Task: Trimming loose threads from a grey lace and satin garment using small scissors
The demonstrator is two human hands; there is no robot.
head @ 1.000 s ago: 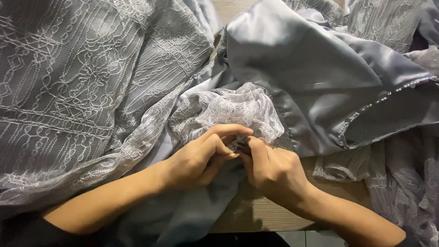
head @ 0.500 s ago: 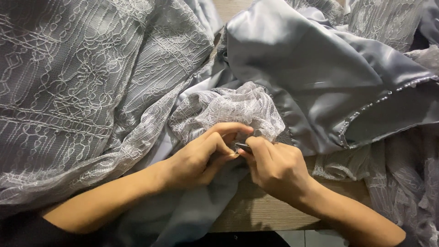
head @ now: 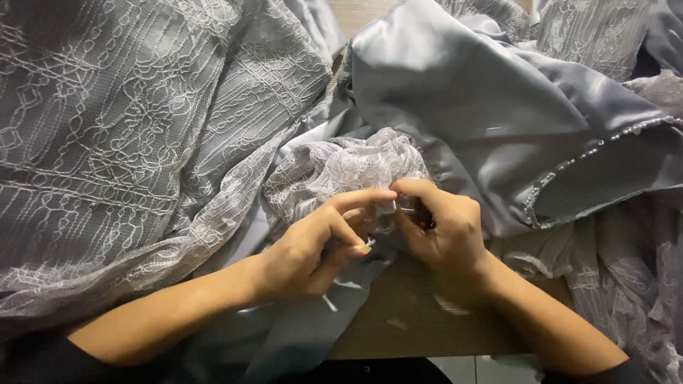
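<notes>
Both grips are closed, as far as I can read them: my left hand (head: 313, 249) has its forefinger and thumb pinched on the bunched lace (head: 348, 167), and my right hand (head: 445, 235) is curled shut around a small dark tool (head: 421, 213), too hidden by the fingers for me to say what kind it is

From my view the lace gather sits just above the two hands, at about twelve o'clock from the pinch, touching both sets of fingertips. Its long axis runs roughly from nine to three o'clock, a crumpled ridge lying across the line of my forearms. The pinched edge is at the ridge's lower side, near its right end, so the working spot lies at two o'clock from my left hand and at ten o'clock from my right. I judge the right hand nearer, since its tool tip meets the cloth there, while the left reaches across to hold it taut

Outward from there, grey satin (head: 484, 107) spreads from twelve round to three o'clock, with a beaded trim (head: 569, 167) running along its edge at three o'clock. A wide embroidered lace panel (head: 128, 142) covers everything from nine to eleven o'clock. A bare patch of the wooden surface (head: 405, 320) shows at six o'clock, between my forearms
</notes>
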